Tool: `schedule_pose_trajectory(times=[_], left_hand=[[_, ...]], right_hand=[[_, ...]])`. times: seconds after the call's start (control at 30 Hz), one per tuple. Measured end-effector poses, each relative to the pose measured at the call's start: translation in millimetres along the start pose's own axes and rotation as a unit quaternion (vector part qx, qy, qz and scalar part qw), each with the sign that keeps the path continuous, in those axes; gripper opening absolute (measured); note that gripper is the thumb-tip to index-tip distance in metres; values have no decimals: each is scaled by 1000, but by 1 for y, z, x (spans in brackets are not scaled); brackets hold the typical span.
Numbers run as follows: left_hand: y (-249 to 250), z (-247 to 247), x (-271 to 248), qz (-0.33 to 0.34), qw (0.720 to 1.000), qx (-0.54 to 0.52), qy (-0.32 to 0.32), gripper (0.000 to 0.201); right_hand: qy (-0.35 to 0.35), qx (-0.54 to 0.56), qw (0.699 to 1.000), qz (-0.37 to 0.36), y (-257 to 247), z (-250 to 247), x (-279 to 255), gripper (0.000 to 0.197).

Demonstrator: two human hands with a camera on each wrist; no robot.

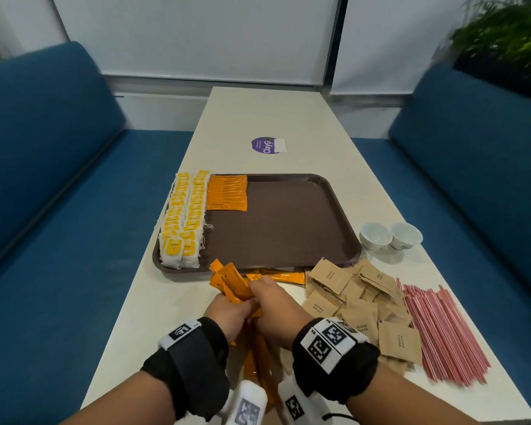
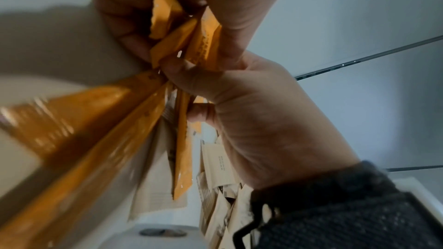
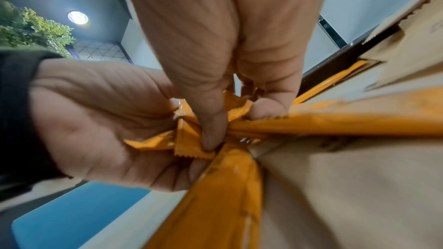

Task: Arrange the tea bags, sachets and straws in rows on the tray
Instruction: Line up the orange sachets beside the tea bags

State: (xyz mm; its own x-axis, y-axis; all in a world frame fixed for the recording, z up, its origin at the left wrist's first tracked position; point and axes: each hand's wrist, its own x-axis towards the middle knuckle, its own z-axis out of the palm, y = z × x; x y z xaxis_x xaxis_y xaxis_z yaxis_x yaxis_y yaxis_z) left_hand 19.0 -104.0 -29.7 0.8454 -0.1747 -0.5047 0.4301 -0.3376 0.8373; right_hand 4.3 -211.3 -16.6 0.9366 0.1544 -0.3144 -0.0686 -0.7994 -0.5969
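Hands: left hand point(image 1: 232, 314) and right hand point(image 1: 275, 305), lower centre, both grip orange sachets point(image 1: 227, 282)
Handling: likely light, slick, floppy; pinch mid-bundle
Tray point(image 1: 288, 228): centre, tea bags point(image 1: 183, 222) at left

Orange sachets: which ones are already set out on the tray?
The flat row of orange sachets at the tray's far left, beside the tea bags; the others are in both hands or on the table.

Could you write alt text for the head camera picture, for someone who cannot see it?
Both hands, left hand and right hand, grip a bundle of orange sachets above a white table. Beyond lies a brown tray with tea bags in rows and orange sachets beside them. Brown sugar sachets and red straws lie right.
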Motion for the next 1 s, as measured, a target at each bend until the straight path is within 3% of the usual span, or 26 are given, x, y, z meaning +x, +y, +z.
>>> schedule_pose_trajectory(times=[0.17,0.3,0.43,0.53,0.67,0.8,1.0], left_hand=[[-1,3,6,17,999,-24,32,16],[-6,4,11,20,995,-64,69,18],[-8,2,18,24,992,-83,97,15],[-2,-1,15,9,986,-120,112,14],[2,-6,15,38,986,-125,102,22],[5,-14,16,64,988,-116,74,22],[19,-20,14,130,989,-77,11,14]], right_hand=[[12,21,1000,-19,0,1,0,44],[13,43,999,-17,2,0,0,66],[41,84,996,5,3,-8,-2,75],[60,91,994,18,8,-14,-2,69],[76,96,992,44,15,-20,0,62],[110,166,978,67,15,-36,4,52],[116,307,944,7,-7,-69,10,32]])
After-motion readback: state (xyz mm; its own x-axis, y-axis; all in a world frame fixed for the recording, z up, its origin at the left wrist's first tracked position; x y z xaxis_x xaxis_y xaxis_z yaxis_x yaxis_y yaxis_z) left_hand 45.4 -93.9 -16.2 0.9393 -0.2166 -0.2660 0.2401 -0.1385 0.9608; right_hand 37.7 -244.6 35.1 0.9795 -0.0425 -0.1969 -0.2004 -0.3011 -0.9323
